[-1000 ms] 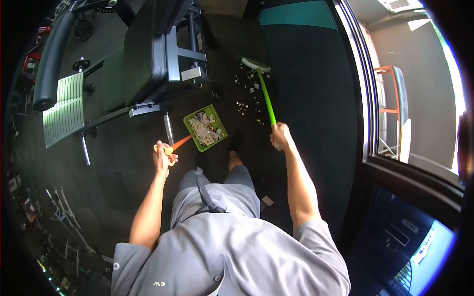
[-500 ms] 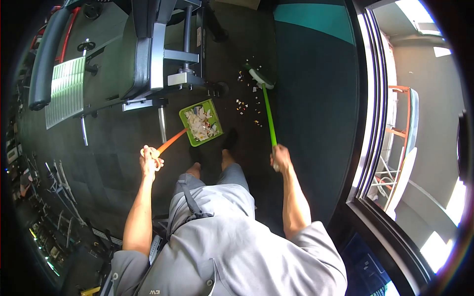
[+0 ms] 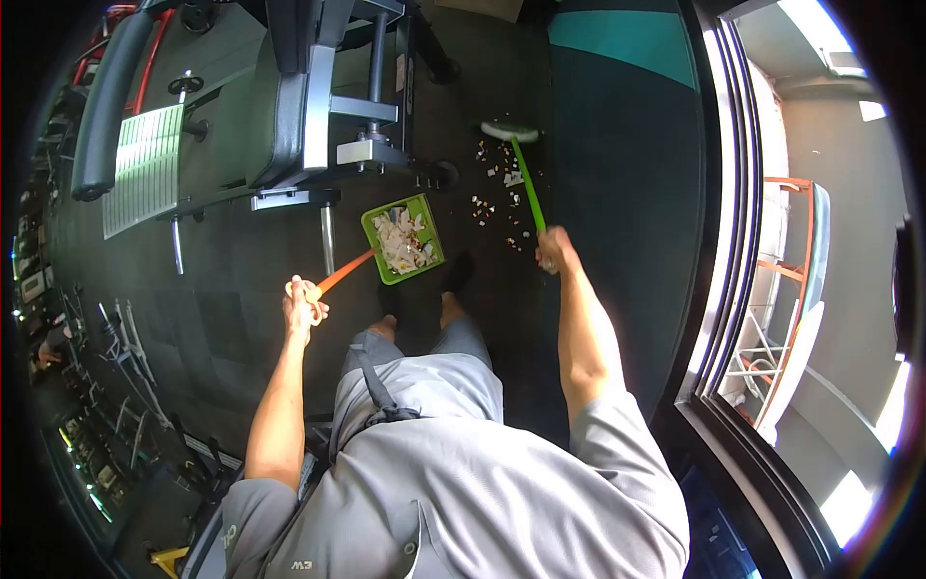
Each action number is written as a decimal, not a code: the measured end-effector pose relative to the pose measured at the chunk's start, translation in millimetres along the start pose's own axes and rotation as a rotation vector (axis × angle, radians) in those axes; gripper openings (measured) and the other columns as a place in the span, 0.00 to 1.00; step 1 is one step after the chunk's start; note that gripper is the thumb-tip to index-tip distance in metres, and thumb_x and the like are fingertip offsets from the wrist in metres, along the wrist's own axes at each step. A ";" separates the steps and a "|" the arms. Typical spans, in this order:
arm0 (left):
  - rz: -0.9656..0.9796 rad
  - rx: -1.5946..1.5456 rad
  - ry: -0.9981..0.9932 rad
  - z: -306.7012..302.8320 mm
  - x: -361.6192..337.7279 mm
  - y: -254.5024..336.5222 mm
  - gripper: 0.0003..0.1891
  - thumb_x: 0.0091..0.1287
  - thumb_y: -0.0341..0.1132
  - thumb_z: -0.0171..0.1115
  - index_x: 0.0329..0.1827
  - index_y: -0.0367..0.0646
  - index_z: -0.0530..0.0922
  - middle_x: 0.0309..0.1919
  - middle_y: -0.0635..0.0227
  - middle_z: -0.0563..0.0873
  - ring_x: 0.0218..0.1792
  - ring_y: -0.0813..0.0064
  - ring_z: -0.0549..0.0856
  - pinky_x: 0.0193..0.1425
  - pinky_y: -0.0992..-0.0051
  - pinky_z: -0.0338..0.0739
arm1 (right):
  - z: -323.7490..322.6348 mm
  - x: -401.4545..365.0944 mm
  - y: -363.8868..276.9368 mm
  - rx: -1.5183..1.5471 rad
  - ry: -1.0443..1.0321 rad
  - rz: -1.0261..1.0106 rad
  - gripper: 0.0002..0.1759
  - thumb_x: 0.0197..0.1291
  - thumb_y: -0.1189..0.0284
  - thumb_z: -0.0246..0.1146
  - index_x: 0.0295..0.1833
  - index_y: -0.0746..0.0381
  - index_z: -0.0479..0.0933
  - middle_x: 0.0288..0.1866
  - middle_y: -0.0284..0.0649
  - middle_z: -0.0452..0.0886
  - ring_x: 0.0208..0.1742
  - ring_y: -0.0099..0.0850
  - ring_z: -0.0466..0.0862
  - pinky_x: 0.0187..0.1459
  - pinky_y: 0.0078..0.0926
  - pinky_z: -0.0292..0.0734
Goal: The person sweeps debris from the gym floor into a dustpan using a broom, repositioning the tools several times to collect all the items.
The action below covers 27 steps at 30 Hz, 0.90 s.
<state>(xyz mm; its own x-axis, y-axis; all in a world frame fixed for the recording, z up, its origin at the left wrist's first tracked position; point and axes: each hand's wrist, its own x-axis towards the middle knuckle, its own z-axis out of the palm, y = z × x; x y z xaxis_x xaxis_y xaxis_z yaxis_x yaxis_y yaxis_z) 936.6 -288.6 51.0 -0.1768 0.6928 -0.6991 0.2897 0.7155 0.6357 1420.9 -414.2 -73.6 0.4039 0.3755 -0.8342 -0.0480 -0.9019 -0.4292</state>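
Observation:
My left hand (image 3: 305, 307) is closed round the orange handle of a green dustpan (image 3: 433, 214). In the pan lies a heap of pale scraps (image 3: 400, 239), and the pan sits near the floor in front of my feet. With my right hand (image 3: 555, 248) I grip the green stick of a broom (image 3: 526, 179). Its pale-edged head (image 3: 509, 131) is out on the dark floor, just beyond scattered bits of litter (image 3: 482, 205). Those bits lie between the dustpan and the broom stick.
A gym machine (image 3: 311, 121) with a padded seat and metal frame stands left of the dustpan. On the right runs a black window frame (image 3: 709, 222). A ribbed metal footplate (image 3: 145, 169) is farther left. Cardboard (image 3: 482, 8) shows at the far edge.
My right hand has pushed the broom forward, and its head has turned and moved beyond the litter. The dustpan stays in my left hand, slightly shifted in view.

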 end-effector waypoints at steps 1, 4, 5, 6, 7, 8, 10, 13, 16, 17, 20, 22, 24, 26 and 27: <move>0.022 -0.008 -0.015 -0.5 -0.6 -1.0 0.23 0.72 0.56 0.42 0.36 0.43 0.70 0.23 0.65 0.78 0.14 0.74 0.80 0.16 0.77 0.77 | 5.0 -3.6 20.6 0.022 -0.030 0.059 0.18 0.66 0.65 0.48 0.31 0.68 0.73 0.18 0.45 0.77 0.18 0.34 0.80 0.17 0.33 0.74; 0.075 -0.026 -0.076 -0.2 2.4 -2.4 0.22 0.72 0.55 0.42 0.36 0.45 0.70 0.21 0.67 0.78 0.14 0.74 0.80 0.16 0.77 0.77 | 24.1 -55.9 89.2 0.152 -0.053 0.122 0.15 0.68 0.63 0.47 0.41 0.64 0.71 0.19 0.40 0.72 0.15 0.30 0.74 0.16 0.30 0.73; 0.081 -0.030 -0.088 -0.5 3.7 -0.9 0.22 0.72 0.55 0.42 0.36 0.45 0.70 0.21 0.67 0.78 0.14 0.74 0.80 0.16 0.77 0.77 | 34.1 -79.9 108.3 0.221 -0.029 0.128 0.15 0.68 0.62 0.47 0.42 0.64 0.71 0.19 0.40 0.72 0.15 0.30 0.73 0.16 0.30 0.73; 0.089 -0.031 -0.101 -1.1 5.8 1.1 0.21 0.72 0.55 0.42 0.36 0.45 0.69 0.22 0.66 0.77 0.14 0.73 0.80 0.16 0.77 0.77 | 39.8 -105.0 119.0 0.253 -0.032 0.181 0.15 0.68 0.63 0.47 0.46 0.63 0.72 0.20 0.39 0.72 0.16 0.28 0.73 0.16 0.29 0.73; 0.097 -0.028 -0.116 -2.1 7.6 2.4 0.21 0.72 0.55 0.42 0.36 0.45 0.69 0.22 0.65 0.77 0.14 0.73 0.80 0.16 0.77 0.77 | 42.2 -131.2 123.9 0.289 -0.035 0.235 0.15 0.68 0.63 0.47 0.49 0.62 0.72 0.20 0.38 0.72 0.16 0.27 0.72 0.16 0.28 0.73; 0.105 -0.046 -0.128 -3.3 9.5 1.8 0.22 0.72 0.55 0.43 0.36 0.44 0.69 0.22 0.65 0.77 0.15 0.73 0.80 0.16 0.77 0.77 | 44.4 -152.3 130.8 0.319 -0.032 0.248 0.15 0.68 0.64 0.47 0.51 0.61 0.72 0.21 0.37 0.72 0.16 0.26 0.72 0.16 0.27 0.73; 0.123 -0.073 -0.163 -5.4 14.0 0.2 0.22 0.72 0.56 0.43 0.37 0.44 0.69 0.22 0.63 0.77 0.15 0.72 0.80 0.15 0.76 0.77 | 52.8 -190.9 146.8 0.390 -0.018 0.278 0.16 0.67 0.64 0.47 0.54 0.60 0.72 0.22 0.35 0.72 0.16 0.23 0.71 0.17 0.24 0.73; 0.103 -0.067 -0.197 -9.5 17.9 -1.1 0.23 0.72 0.56 0.44 0.36 0.43 0.69 0.22 0.62 0.76 0.15 0.71 0.80 0.15 0.75 0.77 | 65.9 -240.6 174.8 0.568 -0.015 0.318 0.16 0.67 0.64 0.48 0.55 0.57 0.71 0.21 0.33 0.71 0.16 0.21 0.70 0.17 0.22 0.72; 0.112 -0.114 -0.240 -19.1 21.5 1.6 0.23 0.71 0.57 0.44 0.36 0.43 0.69 0.22 0.62 0.77 0.15 0.71 0.80 0.15 0.75 0.77 | 85.7 -277.4 193.2 0.709 0.041 0.340 0.13 0.67 0.65 0.49 0.52 0.57 0.70 0.20 0.32 0.70 0.15 0.21 0.69 0.16 0.21 0.71; 0.115 -0.117 -0.256 -22.5 24.5 3.8 0.23 0.71 0.57 0.44 0.36 0.42 0.69 0.22 0.62 0.77 0.15 0.71 0.80 0.15 0.75 0.77 | 94.5 -286.8 196.9 0.750 0.059 0.341 0.12 0.67 0.65 0.49 0.51 0.57 0.70 0.20 0.32 0.70 0.15 0.21 0.69 0.16 0.21 0.71; 0.122 -0.117 -0.287 -35.6 32.0 3.8 0.24 0.71 0.57 0.44 0.36 0.42 0.69 0.22 0.62 0.77 0.14 0.71 0.80 0.15 0.74 0.77 | 137.3 -276.8 216.0 0.930 0.062 0.360 0.11 0.67 0.64 0.48 0.47 0.58 0.69 0.18 0.32 0.68 0.13 0.22 0.67 0.14 0.22 0.68; 0.130 -0.080 -0.315 -42.1 34.9 1.9 0.23 0.71 0.56 0.44 0.36 0.42 0.69 0.21 0.63 0.77 0.15 0.70 0.80 0.15 0.73 0.77 | 173.8 -266.5 215.4 1.007 0.058 0.377 0.13 0.68 0.63 0.46 0.47 0.61 0.68 0.17 0.32 0.66 0.13 0.22 0.65 0.13 0.21 0.66; 0.135 -0.056 -0.323 -48.5 37.7 1.6 0.23 0.71 0.55 0.44 0.36 0.41 0.69 0.20 0.61 0.78 0.14 0.69 0.80 0.14 0.73 0.77 | 213.0 -267.9 212.5 1.127 0.034 0.370 0.14 0.68 0.63 0.45 0.46 0.62 0.67 0.16 0.31 0.65 0.13 0.21 0.64 0.12 0.20 0.65; 0.156 -0.024 -0.327 -53.0 50.3 -4.3 0.24 0.71 0.56 0.44 0.37 0.40 0.69 0.20 0.58 0.78 0.14 0.69 0.81 0.15 0.73 0.77 | 241.6 -272.9 214.7 1.190 -0.036 0.388 0.14 0.68 0.62 0.45 0.46 0.62 0.67 0.16 0.31 0.66 0.12 0.20 0.64 0.12 0.19 0.65; 0.164 -0.032 -0.336 -55.0 53.2 -7.5 0.24 0.71 0.56 0.44 0.38 0.39 0.69 0.20 0.58 0.78 0.14 0.69 0.81 0.15 0.73 0.77 | 251.3 -290.1 206.8 1.087 -0.015 0.415 0.13 0.69 0.62 0.45 0.47 0.61 0.67 0.17 0.31 0.66 0.12 0.20 0.64 0.12 0.19 0.64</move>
<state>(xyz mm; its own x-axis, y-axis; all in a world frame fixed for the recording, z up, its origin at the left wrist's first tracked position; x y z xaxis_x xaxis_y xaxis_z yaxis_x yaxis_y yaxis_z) 873.2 -252.2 27.0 0.1892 0.7341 -0.6522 0.2582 0.6037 0.7543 1064.3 -656.0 -7.4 0.1630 0.1033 -0.9812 -0.9353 -0.3003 -0.1870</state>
